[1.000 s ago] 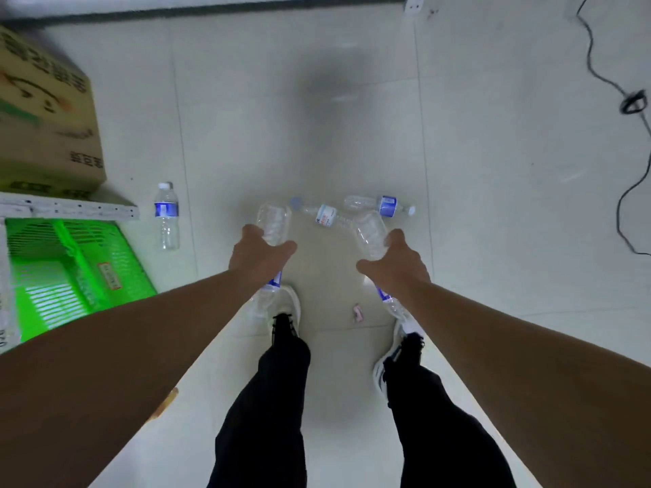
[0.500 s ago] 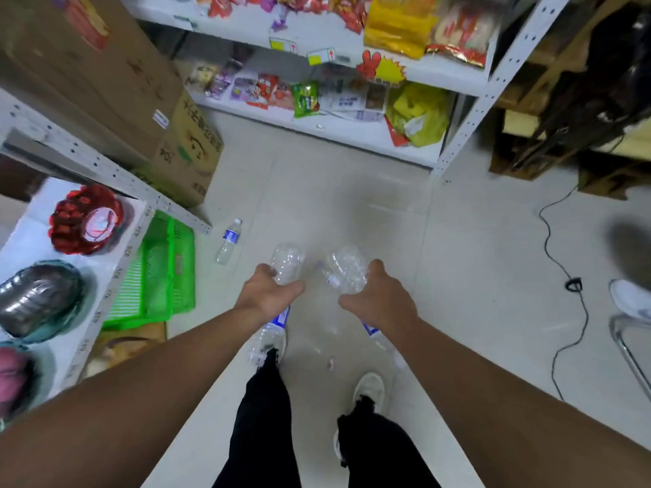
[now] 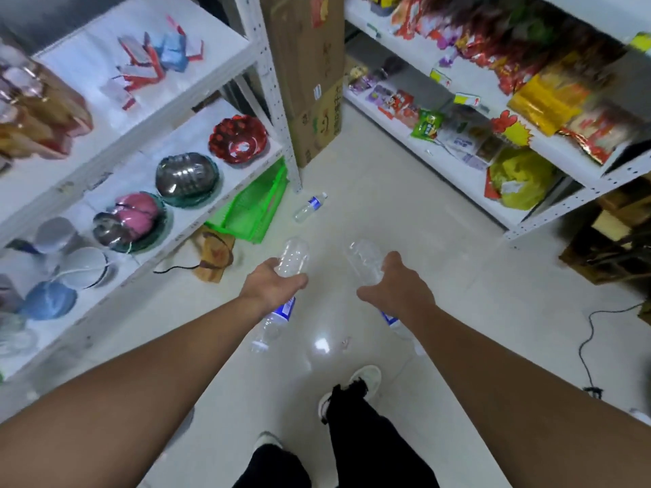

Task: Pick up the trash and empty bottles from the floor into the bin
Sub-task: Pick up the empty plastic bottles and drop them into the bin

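Note:
My left hand (image 3: 273,284) grips a clear empty bottle (image 3: 293,257) by its middle, its blue label and neck hanging below my wrist. A second clear empty bottle (image 3: 364,257) sits in my right hand (image 3: 396,288), base pointing away, cap end hidden under my forearm. Another empty bottle with a blue label (image 3: 309,207) lies on the floor ahead, near the foot of the left shelf. A small scrap of trash (image 3: 346,341) lies on the tiles between my arms. No bin is in view.
A white shelf unit (image 3: 197,220) with bowls runs along the left, a green basket (image 3: 255,209) under it. Cardboard boxes (image 3: 310,100) stand in the corner. A snack shelf (image 3: 510,191) runs on the right. A black cable (image 3: 591,332) trails at right.
I have risen from the floor and turned left with a bottle in each hand. The two bottles that lay in front of my feet are out of view.

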Demonstrator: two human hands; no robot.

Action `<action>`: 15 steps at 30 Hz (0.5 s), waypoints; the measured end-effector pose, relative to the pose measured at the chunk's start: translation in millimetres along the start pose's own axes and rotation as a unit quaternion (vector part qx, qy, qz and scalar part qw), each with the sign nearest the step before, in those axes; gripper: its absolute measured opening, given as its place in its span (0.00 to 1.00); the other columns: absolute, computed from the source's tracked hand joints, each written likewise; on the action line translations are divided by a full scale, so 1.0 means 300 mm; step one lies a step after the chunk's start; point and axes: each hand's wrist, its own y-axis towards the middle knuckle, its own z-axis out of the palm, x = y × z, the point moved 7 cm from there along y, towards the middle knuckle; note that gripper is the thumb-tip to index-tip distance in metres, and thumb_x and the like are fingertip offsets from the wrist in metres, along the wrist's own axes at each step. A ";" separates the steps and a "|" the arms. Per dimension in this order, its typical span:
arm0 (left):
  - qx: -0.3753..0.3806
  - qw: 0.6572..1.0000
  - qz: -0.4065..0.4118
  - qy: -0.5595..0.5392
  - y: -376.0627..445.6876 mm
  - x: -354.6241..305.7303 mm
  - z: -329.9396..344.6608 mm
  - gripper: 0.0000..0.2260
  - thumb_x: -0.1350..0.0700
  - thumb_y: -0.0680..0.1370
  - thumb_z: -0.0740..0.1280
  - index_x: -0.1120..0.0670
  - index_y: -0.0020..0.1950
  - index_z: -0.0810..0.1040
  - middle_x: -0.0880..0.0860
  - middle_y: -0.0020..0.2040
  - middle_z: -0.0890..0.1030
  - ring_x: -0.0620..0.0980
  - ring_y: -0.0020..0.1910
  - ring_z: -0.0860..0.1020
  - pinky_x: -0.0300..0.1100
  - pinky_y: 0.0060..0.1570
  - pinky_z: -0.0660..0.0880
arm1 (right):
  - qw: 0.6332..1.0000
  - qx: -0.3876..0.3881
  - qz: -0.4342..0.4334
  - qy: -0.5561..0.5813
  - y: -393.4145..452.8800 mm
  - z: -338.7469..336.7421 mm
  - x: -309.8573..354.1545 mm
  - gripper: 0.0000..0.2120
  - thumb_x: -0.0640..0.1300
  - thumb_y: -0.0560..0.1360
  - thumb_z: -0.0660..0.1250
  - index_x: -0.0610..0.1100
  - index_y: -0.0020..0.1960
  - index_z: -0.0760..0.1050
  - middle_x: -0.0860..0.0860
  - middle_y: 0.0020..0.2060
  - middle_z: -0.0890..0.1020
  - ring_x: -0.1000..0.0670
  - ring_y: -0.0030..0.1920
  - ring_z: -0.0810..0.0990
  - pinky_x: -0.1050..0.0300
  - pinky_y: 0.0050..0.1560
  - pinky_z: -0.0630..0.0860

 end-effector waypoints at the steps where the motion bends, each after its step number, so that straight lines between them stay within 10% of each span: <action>1: -0.004 1.000 -0.004 -0.010 -0.027 0.059 -0.045 0.49 0.36 0.61 0.73 0.47 0.82 0.69 0.55 0.62 0.85 0.57 0.60 0.84 0.50 0.63 0.81 | 1.000 0.001 -0.012 -0.010 -0.026 0.030 0.052 0.31 0.56 0.69 0.75 0.48 0.63 0.64 0.45 0.50 0.81 0.38 0.52 0.82 0.47 0.53 0.79; 10: -0.059 0.986 -0.060 -0.142 -0.298 0.747 -0.417 0.33 0.40 0.61 0.74 0.47 0.65 0.81 0.54 0.57 0.88 0.57 0.54 0.86 0.53 0.61 0.83 | 0.993 0.068 -0.090 -0.025 -0.332 0.480 0.492 0.35 0.61 0.62 0.74 0.47 0.61 0.65 0.47 0.50 0.80 0.41 0.52 0.80 0.48 0.50 0.77; 15: -0.074 0.970 -0.103 -0.209 -0.469 1.185 -0.558 0.47 0.38 0.65 0.79 0.50 0.82 0.70 0.56 0.71 0.81 0.58 0.67 0.81 0.54 0.69 0.78 | 0.986 0.139 -0.079 0.043 -0.528 0.774 0.681 0.35 0.58 0.69 0.75 0.45 0.65 0.61 0.45 0.51 0.77 0.44 0.50 0.81 0.49 0.47 0.80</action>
